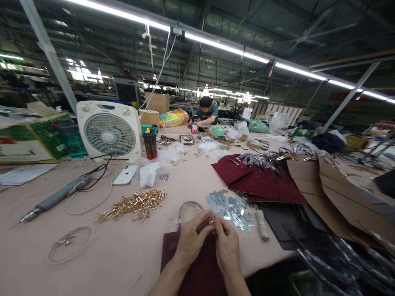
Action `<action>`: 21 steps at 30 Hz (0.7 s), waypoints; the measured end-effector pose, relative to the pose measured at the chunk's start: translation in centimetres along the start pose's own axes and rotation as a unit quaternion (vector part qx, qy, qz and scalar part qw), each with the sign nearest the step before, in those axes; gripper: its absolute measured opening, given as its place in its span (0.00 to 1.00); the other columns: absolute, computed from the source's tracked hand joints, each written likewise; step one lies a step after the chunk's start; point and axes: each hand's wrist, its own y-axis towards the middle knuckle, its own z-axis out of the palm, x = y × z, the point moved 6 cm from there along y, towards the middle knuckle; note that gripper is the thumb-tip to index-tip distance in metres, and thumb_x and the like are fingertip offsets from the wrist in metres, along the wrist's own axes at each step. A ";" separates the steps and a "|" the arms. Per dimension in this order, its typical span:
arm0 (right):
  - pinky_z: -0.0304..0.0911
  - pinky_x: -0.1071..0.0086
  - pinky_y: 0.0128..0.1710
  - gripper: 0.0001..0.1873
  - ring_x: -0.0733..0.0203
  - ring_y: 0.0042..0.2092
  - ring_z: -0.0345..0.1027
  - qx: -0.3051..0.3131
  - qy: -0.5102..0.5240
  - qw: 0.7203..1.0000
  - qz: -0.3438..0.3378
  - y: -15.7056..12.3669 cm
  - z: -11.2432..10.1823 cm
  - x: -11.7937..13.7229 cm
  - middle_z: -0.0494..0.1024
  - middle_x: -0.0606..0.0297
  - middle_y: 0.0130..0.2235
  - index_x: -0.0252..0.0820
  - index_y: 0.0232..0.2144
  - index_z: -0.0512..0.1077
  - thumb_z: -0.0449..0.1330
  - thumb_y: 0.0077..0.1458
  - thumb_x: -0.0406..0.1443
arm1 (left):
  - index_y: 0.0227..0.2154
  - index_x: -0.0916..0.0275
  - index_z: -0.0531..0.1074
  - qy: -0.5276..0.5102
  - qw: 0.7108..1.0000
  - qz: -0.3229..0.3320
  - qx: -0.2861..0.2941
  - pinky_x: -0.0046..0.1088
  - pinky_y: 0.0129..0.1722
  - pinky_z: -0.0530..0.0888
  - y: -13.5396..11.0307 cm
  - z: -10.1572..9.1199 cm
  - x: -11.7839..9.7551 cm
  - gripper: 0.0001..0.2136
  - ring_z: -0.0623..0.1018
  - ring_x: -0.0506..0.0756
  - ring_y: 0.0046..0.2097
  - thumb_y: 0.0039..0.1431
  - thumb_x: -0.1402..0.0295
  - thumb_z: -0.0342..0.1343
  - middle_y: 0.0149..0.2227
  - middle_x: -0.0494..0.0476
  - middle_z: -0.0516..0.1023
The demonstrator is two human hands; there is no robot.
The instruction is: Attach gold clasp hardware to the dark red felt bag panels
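A dark maroon bag piece [197, 271] lies at the table's front edge, with a plastic-wrapped loop handle [185, 205] standing up from its top. Over its upper edge, my left hand [189, 240] and my right hand [227, 246] meet with closed fingertips. A small gold metal fitting [211, 220] shows between them; its exact shape is partly hidden by the fingers. Just beyond my hands spreads a pile of flat silver metal plates [234, 210]. Farther left lies a heap of gold metal fittings [135, 204].
A grey electric screwdriver [58, 197], a plastic ring [70, 245] around a few gold pieces, and a white phone [125, 175] lie left. Behind stand a box fan [108, 131] and a tumbler [150, 144]. Maroon bag pieces [259, 181] are stacked right. A person [208, 113] sits across.
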 end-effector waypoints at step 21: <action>0.70 0.78 0.30 0.14 0.67 0.33 0.73 0.066 0.243 0.959 0.132 -0.2 0.0 -0.7 0.82 0.66 0.35 0.42 0.37 0.82 0.78 0.49 0.40 | 0.54 0.54 0.79 0.078 0.991 0.088 0.058 0.40 0.62 0.76 -0.3 0.6 -1.3 0.21 0.80 0.61 0.57 0.57 0.66 0.70 0.55 0.58 0.82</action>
